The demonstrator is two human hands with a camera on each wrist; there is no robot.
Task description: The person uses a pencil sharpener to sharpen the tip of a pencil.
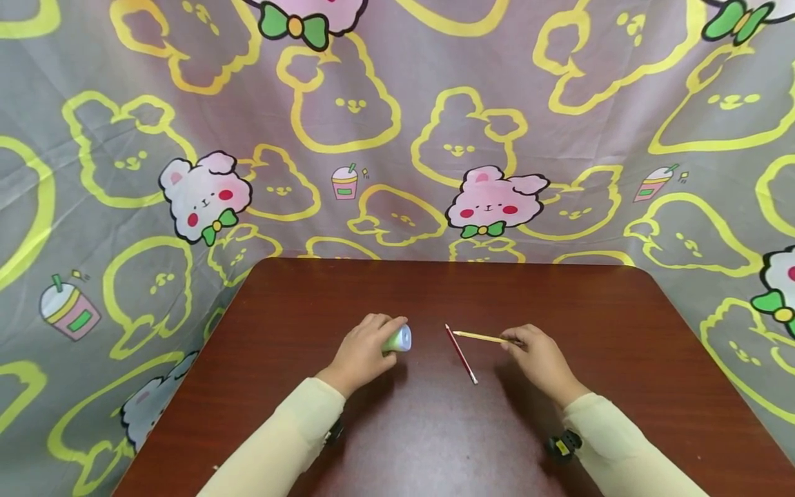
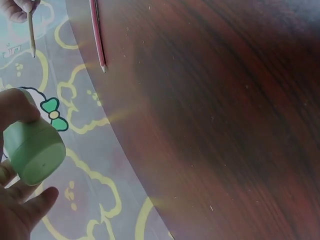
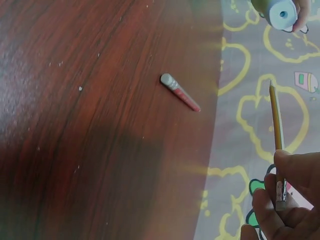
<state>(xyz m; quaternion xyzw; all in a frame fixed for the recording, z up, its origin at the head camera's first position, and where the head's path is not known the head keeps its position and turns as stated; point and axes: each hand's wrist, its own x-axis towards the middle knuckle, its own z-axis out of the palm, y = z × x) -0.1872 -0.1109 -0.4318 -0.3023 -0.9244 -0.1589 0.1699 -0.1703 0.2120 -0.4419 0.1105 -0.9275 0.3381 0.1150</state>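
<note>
My left hand (image 1: 365, 348) grips a small green cylindrical pencil sharpener (image 1: 397, 339) above the table. Its pale end face, with a round hole (image 3: 283, 14) in the middle, points to the right. The left wrist view shows its plain green base (image 2: 44, 162) between thumb and fingers. On the other side, my right hand (image 1: 542, 359) pinches a yellow pencil (image 1: 478, 337) near its eraser end, the tip aimed left at the sharpener. A gap separates tip and hole. Between the hands, a red pencil (image 1: 462, 355) lies slantwise on the table, its white eraser end nearer me.
The dark brown wooden table (image 1: 447, 442) has a glossy, grained top with small specks. Behind it and at both sides hangs a grey curtain (image 1: 397, 69) printed with yellow outlines and cartoon animals. A dark wrist device (image 1: 564, 445) sits below my right sleeve.
</note>
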